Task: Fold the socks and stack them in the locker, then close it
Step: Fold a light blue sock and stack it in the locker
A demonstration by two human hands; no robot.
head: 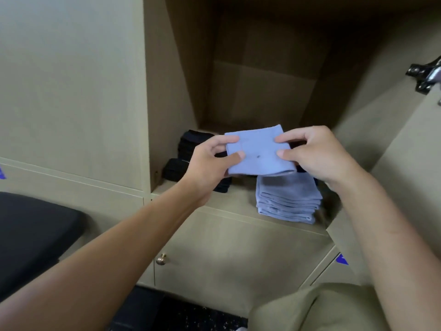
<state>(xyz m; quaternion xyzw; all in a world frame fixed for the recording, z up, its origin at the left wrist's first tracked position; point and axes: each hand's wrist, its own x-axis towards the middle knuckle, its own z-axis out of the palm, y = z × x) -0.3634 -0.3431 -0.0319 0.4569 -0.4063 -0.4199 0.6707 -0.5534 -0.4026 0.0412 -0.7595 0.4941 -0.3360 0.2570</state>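
Note:
A folded light blue sock (259,151) is held flat in front of the open locker (260,91). My left hand (212,161) pinches its left edge and my right hand (317,154) pinches its right edge. Just below it, a stack of several folded light blue socks (287,199) rests at the front of the locker shelf. Folded black socks (188,149) are piled on the shelf's left side, partly hidden behind my left hand.
The locker door (405,139) stands open at the right, with a metal hinge (424,75) near its top. A closed lower cabinet door with a round brass knob (161,259) sits under the shelf. A black padded seat (31,230) lies at the left.

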